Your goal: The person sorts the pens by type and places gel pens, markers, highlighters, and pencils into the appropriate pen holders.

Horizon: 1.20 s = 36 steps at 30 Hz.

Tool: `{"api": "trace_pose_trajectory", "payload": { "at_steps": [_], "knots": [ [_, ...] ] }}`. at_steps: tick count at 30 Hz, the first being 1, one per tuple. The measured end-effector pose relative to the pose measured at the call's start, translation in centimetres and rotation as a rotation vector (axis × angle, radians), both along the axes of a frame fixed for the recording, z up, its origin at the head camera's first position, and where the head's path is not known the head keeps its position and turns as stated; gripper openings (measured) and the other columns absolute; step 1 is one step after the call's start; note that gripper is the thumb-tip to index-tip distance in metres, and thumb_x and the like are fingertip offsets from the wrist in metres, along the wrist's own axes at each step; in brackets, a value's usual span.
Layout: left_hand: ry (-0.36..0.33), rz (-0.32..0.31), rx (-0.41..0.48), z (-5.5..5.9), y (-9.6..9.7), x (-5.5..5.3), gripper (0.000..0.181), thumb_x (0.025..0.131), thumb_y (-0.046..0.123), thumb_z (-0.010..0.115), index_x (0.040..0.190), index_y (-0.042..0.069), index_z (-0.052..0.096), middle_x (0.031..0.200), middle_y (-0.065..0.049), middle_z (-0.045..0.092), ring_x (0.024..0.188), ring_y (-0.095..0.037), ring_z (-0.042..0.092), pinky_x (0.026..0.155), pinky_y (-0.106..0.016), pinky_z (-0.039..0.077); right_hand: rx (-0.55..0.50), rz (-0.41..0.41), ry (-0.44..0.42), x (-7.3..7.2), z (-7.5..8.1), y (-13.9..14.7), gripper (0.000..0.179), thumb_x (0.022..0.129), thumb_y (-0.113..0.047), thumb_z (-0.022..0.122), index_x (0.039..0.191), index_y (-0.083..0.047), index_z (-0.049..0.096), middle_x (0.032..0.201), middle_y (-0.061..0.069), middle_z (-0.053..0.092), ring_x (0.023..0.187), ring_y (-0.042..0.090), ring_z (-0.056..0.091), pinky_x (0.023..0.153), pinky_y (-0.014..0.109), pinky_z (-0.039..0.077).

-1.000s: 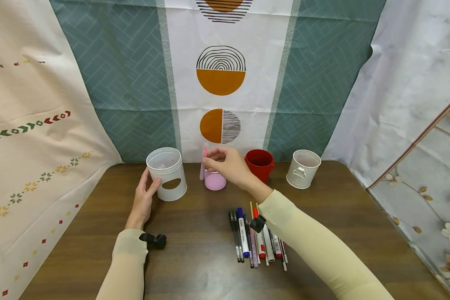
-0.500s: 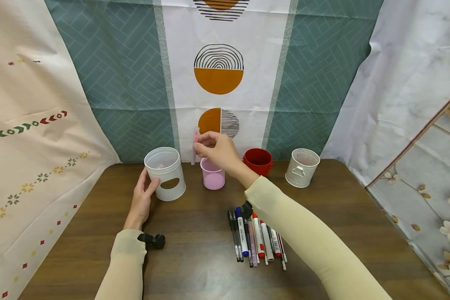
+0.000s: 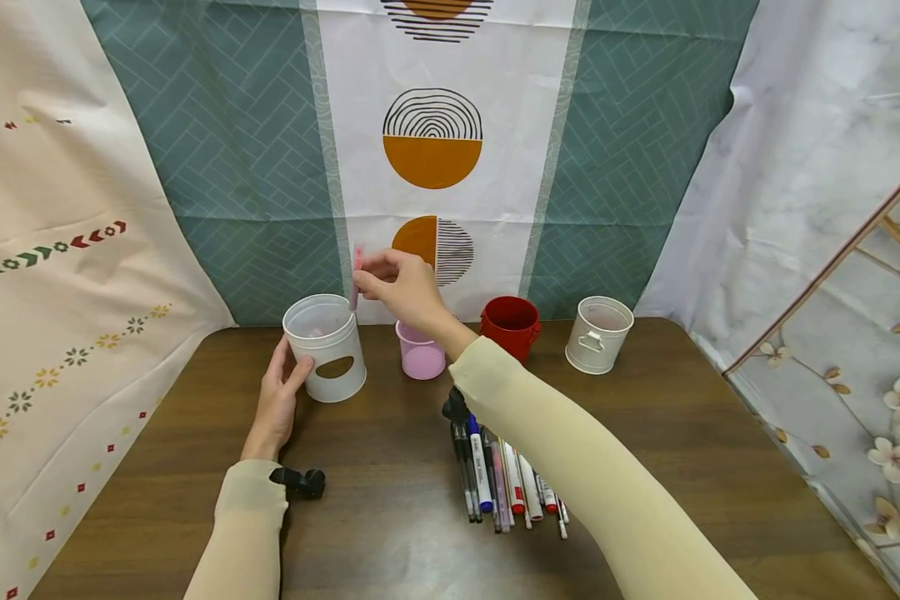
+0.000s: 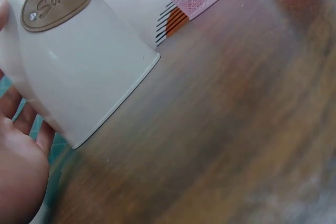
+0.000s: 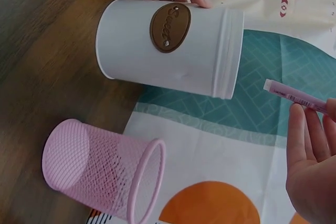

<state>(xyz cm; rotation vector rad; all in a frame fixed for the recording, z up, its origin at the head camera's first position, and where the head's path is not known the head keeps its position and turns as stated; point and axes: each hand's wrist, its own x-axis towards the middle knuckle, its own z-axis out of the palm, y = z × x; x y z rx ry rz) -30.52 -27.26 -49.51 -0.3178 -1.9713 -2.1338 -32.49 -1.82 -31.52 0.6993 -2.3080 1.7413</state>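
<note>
In the head view my left hand [image 3: 273, 404] grips the side of a white canister [image 3: 339, 347] at the left of the table. Its thumb lies on the front, near a brown oval "Sweet" label [image 5: 171, 27]. My right hand [image 3: 411, 293] pinches a slim pink pen [image 5: 294, 96] upright, its lower end beside and just above the canister's right rim. A pale tip and a barcode show on the pen in the right wrist view. Below the right hand stands a pink mesh cup [image 3: 423, 362], partly covered by the right forearm.
To the right stand a red bucket [image 3: 508, 327] and a small white bucket [image 3: 598, 337]. Several pens and markers [image 3: 480, 471] lie in a row on the brown table [image 3: 375, 533], partly under the right forearm. A patterned cloth [image 3: 270, 167] hangs behind.
My right hand has lifted the pen from beside the pink mesh cup and carried it left to the canister's rim. The left hand keeps its hold on the canister.
</note>
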Motion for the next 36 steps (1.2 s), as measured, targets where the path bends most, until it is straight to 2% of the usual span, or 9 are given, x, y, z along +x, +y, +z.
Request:
{"api": "trace_pose_trajectory", "payload": {
  "at_steps": [5,8,13,18,21,28,31,36],
  "knots": [
    [-0.005,-0.001,-0.003,0.0,0.0,0.1,0.068,0.112,0.013,0.053,0.171,0.015,0.02,0.176,-0.007,0.023,0.161,-0.021,0.019,0.125,-0.02,0.025,0.015,-0.005,-0.01,-0.4,-0.3,-1.0,0.021,0.1,-0.02,0.077,0.116,-0.007,0.075,0.104,0.007,0.079,0.088,0.017,0.079,0.082,0.023,0.063],
    [-0.005,-0.001,-0.003,0.0,0.0,0.1,0.068,0.112,0.013,0.053,0.171,0.015,0.021,0.176,-0.007,0.024,0.161,-0.022,0.019,0.125,-0.02,0.025,0.006,-0.01,-0.017,-0.7,-0.8,-1.5,0.018,0.099,-0.018,0.078,0.112,-0.006,0.076,0.101,0.006,0.079,0.09,0.024,0.079,0.081,0.023,0.063],
    [-0.003,0.002,0.0,0.1,-0.1,0.1,0.067,0.111,0.013,0.053,0.171,0.014,0.021,0.175,-0.009,0.025,0.16,-0.023,0.02,0.123,-0.018,0.026,0.015,-0.042,-0.019,-0.9,-1.9,-2.1,0.015,0.099,-0.017,0.078,0.109,-0.006,0.076,0.095,0.005,0.079,0.088,0.025,0.079,0.079,0.023,0.063],
    [-0.001,0.0,-0.004,0.1,0.0,0.1,0.067,0.111,0.013,0.053,0.171,0.014,0.021,0.175,-0.008,0.025,0.161,-0.023,0.019,0.124,-0.02,0.025,0.039,-0.065,-0.035,-1.1,-2.7,-2.4,0.015,0.099,-0.018,0.078,0.109,-0.007,0.076,0.092,0.005,0.078,0.084,0.022,0.079,0.077,0.022,0.062],
    [0.0,0.0,-0.009,0.1,-0.1,0.0,0.067,0.111,0.013,0.053,0.171,0.015,0.022,0.175,-0.008,0.025,0.16,-0.022,0.021,0.123,-0.019,0.026,0.042,-0.054,-0.043,-1.2,-3.0,-2.6,0.015,0.099,-0.018,0.078,0.107,-0.006,0.076,0.092,0.006,0.078,0.083,0.023,0.079,0.076,0.022,0.062],
    [0.009,-0.004,-0.011,0.0,-0.1,0.0,0.067,0.112,0.012,0.052,0.171,0.016,0.022,0.175,-0.008,0.026,0.159,-0.021,0.023,0.119,-0.015,0.029,0.109,-0.042,-0.027,-1.4,-3.8,-3.1,0.015,0.099,-0.019,0.078,0.108,-0.006,0.078,0.091,0.006,0.078,0.079,0.014,0.073,0.072,0.02,0.059],
    [0.009,-0.006,-0.008,-0.1,-0.1,0.0,0.067,0.112,0.012,0.052,0.171,0.017,0.022,0.174,-0.008,0.027,0.159,-0.021,0.024,0.119,-0.016,0.029,0.117,-0.043,-0.03,-1.3,-3.8,-3.2,0.017,0.099,-0.018,0.078,0.11,-0.006,0.078,0.094,0.006,0.079,0.081,0.012,0.072,0.074,0.02,0.059],
    [0.004,-0.002,-0.02,-0.2,-0.2,0.0,0.067,0.112,0.014,0.053,0.171,0.018,0.022,0.175,-0.007,0.026,0.159,-0.022,0.022,0.121,-0.017,0.028,0.153,-0.039,-0.029,-0.9,-3.6,-3.0,0.024,0.099,-0.015,0.076,0.12,-0.003,0.077,0.105,0.006,0.08,0.093,0.013,0.073,0.079,0.019,0.059]
  ]
}}
